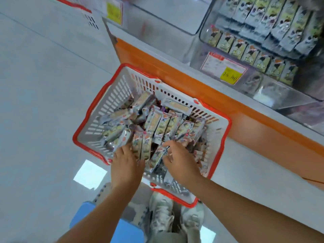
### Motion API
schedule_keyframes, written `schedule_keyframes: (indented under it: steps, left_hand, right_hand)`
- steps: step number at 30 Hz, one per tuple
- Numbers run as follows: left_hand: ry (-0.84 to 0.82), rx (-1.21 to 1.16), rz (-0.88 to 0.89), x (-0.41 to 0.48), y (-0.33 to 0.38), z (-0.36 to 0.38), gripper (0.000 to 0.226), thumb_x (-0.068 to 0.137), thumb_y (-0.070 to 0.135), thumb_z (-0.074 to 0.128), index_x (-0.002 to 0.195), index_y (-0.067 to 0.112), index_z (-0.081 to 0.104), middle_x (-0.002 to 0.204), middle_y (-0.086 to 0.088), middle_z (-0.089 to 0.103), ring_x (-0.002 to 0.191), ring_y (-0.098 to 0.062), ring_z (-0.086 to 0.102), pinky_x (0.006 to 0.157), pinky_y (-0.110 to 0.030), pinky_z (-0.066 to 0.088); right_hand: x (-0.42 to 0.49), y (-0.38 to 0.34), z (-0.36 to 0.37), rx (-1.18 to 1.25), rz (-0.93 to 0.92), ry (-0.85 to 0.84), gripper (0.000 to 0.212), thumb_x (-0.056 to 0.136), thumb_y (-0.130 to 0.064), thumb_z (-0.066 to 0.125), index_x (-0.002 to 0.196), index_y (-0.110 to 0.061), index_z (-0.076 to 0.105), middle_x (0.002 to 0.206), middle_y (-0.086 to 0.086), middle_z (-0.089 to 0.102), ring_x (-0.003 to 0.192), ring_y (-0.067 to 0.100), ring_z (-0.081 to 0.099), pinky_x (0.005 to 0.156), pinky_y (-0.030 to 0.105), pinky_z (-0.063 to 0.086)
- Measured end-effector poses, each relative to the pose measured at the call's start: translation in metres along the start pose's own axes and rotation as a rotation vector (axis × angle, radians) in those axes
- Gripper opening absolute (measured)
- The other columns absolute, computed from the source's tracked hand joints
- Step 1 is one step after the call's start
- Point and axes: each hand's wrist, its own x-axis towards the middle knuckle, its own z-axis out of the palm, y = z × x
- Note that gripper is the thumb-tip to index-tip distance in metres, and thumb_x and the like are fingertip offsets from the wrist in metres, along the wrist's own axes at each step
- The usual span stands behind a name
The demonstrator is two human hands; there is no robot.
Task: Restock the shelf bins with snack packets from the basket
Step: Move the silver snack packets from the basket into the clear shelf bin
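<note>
A white slatted basket (112, 102) with a red rim stands on the floor against the shelf base, filled with several silver-and-yellow snack packets (157, 125). Both my hands are down in its near end. My left hand (126, 163) lies on the packets with its fingers curled around the ends of a few upright ones. My right hand (178, 162) has its fingers bent over a slanted packet (157, 156) lying between the two hands. Up at the right, a clear shelf bin (208, 32) holds rows of the same packets (254, 53).
An orange kick-board (192, 85) runs along the shelf base behind the basket. A yellow price tag (229, 74) hangs on the bin front. A second red-rimmed basket (84, 13) sits at the top left. My shoes (163, 213) and a blue stool (122, 230) are below the basket.
</note>
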Motion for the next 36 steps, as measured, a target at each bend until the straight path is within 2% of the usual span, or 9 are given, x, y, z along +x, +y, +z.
schedule_keyframes:
  steps: [4, 8, 12, 17, 22, 25, 29, 33, 36]
  left_hand:
    - [0.012, 0.018, -0.038, 0.007, -0.002, 0.009, 0.051, 0.090, 0.037, 0.061, 0.129, 0.009, 0.044, 0.126, -0.012, 0.056, 0.117, -0.031, 0.049, 0.094, -0.037, 0.039]
    - [0.032, -0.082, -0.036, 0.011, -0.011, 0.007, 0.050, 0.084, 0.024, 0.070, 0.128, 0.011, 0.050, 0.120, -0.010, 0.061, 0.113, -0.029, 0.051, 0.092, -0.036, 0.039]
    - [0.044, -0.203, -0.018, 0.008, -0.014, -0.002, 0.043, 0.085, 0.020, 0.069, 0.124, 0.012, 0.054, 0.115, -0.008, 0.063, 0.108, -0.027, 0.056, 0.088, -0.035, 0.041]
    - [0.009, -0.375, 0.006, 0.001, -0.004, -0.022, 0.036, 0.084, 0.019, 0.067, 0.117, 0.017, 0.052, 0.104, 0.000, 0.065, 0.089, -0.021, 0.061, 0.074, -0.034, 0.049]
    - [-0.020, -0.498, 0.162, -0.009, 0.023, -0.058, 0.030, 0.081, 0.025, 0.069, 0.105, 0.023, 0.051, 0.093, 0.007, 0.063, 0.078, -0.015, 0.061, 0.070, -0.041, 0.053]
    - [0.019, -0.602, 0.242, -0.021, 0.049, -0.089, 0.027, 0.081, 0.034, 0.067, 0.100, 0.028, 0.049, 0.082, 0.007, 0.062, 0.068, -0.013, 0.060, 0.061, -0.040, 0.052]
    - [0.145, -0.749, 0.379, -0.038, 0.095, -0.148, 0.023, 0.079, 0.036, 0.061, 0.095, 0.027, 0.048, 0.076, 0.004, 0.061, 0.063, -0.013, 0.057, 0.056, -0.036, 0.050]
    - [0.257, -0.745, 0.516, -0.049, 0.154, -0.209, 0.019, 0.077, 0.039, 0.058, 0.089, 0.034, 0.044, 0.074, 0.017, 0.054, 0.059, -0.007, 0.048, 0.052, -0.020, 0.039]
    - [0.250, -0.620, 0.574, -0.038, 0.202, -0.232, 0.022, 0.081, 0.031, 0.065, 0.097, 0.023, 0.053, 0.080, 0.010, 0.062, 0.068, -0.010, 0.058, 0.062, -0.030, 0.045]
  right_hand:
    - [0.007, -0.014, 0.037, 0.046, -0.051, -0.169, 0.049, 0.098, -0.022, 0.050, 0.143, -0.035, 0.034, 0.122, 0.006, 0.047, 0.102, 0.025, 0.054, 0.089, 0.043, 0.048]
    - [0.015, -0.020, 0.059, 0.141, 0.000, -0.209, 0.056, 0.098, -0.018, 0.049, 0.146, -0.039, 0.031, 0.124, 0.006, 0.041, 0.100, 0.019, 0.047, 0.083, 0.031, 0.040]
    - [0.021, -0.025, 0.064, 0.332, 0.086, -0.085, 0.034, 0.095, -0.023, 0.058, 0.125, -0.036, 0.051, 0.117, 0.008, 0.047, 0.063, 0.017, 0.050, 0.065, 0.023, 0.040]
    - [0.022, -0.036, 0.048, 0.578, 0.159, 0.047, 0.016, 0.091, -0.015, 0.063, 0.096, -0.028, 0.056, 0.106, 0.015, 0.056, 0.063, 0.007, 0.051, 0.056, 0.015, 0.040]
    - [-0.002, -0.046, -0.001, 0.599, 0.061, 0.166, 0.018, 0.094, 0.000, 0.055, 0.099, -0.017, 0.053, 0.112, 0.010, 0.043, 0.079, -0.014, 0.050, 0.065, 0.004, 0.043]
    - [-0.015, -0.063, -0.039, 0.624, -0.042, 0.273, 0.023, 0.093, -0.001, 0.056, 0.101, -0.023, 0.054, 0.112, 0.007, 0.043, 0.093, 0.004, 0.055, 0.072, 0.012, 0.048]
    - [-0.035, -0.093, -0.109, 0.658, -0.237, 0.395, 0.021, 0.094, -0.014, 0.057, 0.109, -0.028, 0.054, 0.118, 0.005, 0.050, 0.106, 0.008, 0.056, 0.082, 0.016, 0.047]
    - [-0.041, -0.107, -0.192, 0.684, -0.352, 0.501, 0.019, 0.097, -0.011, 0.057, 0.111, -0.023, 0.053, 0.116, 0.011, 0.052, 0.094, 0.010, 0.060, 0.079, 0.013, 0.043]
    - [-0.018, -0.092, -0.240, 0.607, -0.301, 0.646, 0.021, 0.096, -0.008, 0.056, 0.108, -0.024, 0.052, 0.114, 0.013, 0.053, 0.086, 0.010, 0.056, 0.076, 0.013, 0.041]
